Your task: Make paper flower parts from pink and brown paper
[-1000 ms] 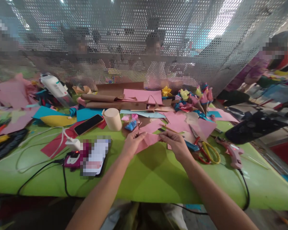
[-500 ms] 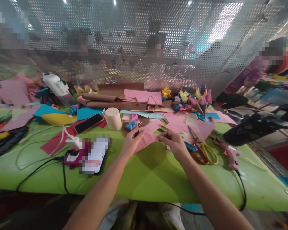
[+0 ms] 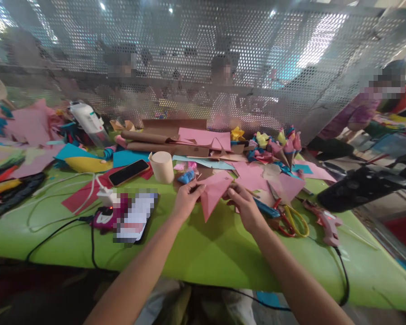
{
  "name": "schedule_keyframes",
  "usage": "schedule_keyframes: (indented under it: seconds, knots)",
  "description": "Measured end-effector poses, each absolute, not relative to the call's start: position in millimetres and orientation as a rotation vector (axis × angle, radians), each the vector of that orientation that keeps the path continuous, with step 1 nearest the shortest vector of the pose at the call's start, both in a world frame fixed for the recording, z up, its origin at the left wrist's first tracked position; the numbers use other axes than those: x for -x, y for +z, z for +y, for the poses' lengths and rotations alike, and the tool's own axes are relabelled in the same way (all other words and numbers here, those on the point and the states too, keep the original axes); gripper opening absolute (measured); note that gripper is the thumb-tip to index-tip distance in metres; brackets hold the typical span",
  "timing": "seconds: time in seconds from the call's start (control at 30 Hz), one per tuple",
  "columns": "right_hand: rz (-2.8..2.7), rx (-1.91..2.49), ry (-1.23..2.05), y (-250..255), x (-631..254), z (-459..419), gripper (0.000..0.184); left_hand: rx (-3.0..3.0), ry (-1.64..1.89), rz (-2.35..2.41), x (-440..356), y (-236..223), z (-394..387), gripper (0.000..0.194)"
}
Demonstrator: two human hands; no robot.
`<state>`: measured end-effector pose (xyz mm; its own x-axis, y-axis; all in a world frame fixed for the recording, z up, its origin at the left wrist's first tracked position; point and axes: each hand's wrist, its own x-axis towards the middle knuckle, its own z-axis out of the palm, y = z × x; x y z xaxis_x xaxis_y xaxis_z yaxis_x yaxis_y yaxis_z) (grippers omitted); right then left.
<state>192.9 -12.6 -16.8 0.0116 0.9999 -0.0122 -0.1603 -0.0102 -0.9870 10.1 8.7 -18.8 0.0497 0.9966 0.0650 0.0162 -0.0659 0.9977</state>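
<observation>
A pink paper piece (image 3: 214, 194) is held up off the green table (image 3: 203, 253) between both hands, its lower corner pointing down. My left hand (image 3: 186, 201) pinches its left edge with closed fingers. My right hand (image 3: 245, 206) grips its right edge, fingers closed. Behind the paper lie more pink sheets (image 3: 253, 176) and a small blue packet (image 3: 186, 176).
Scissors with yellow and red handles (image 3: 291, 220) and a pink glue gun (image 3: 325, 220) lie right of my right hand. A beige tape roll (image 3: 161, 166), a black phone (image 3: 128, 172), a charger and cables sit left. Paper cones (image 3: 284, 146), brown paper rolls (image 3: 162, 140) and a perforated metal screen stand behind.
The pink paper has been lifted from lying nearly flat to standing up between both hands, its point now hanging downward. The view shifted slightly.
</observation>
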Motion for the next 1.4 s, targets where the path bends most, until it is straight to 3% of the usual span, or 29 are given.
schedule_keyframes:
  seconds: [0.13,0.37,1.4]
  knots:
    - [-1.088,1.038,1.408,-23.6,-180.7,-13.2,0.043,-1.345,1.227,1.155,-13.7,-19.7,8.2,0.029]
    - [-1.03,1.09,1.281,-27.7,-190.7,-6.7,0.035,-1.439,1.027,1.12,-10.1,-17.8,6.4,0.023]
    - [-1.116,1.057,1.07,-24.1,-190.1,-10.7,0.031,-1.921,0.821,1.136,-15.1,-15.6,-2.1,0.04]
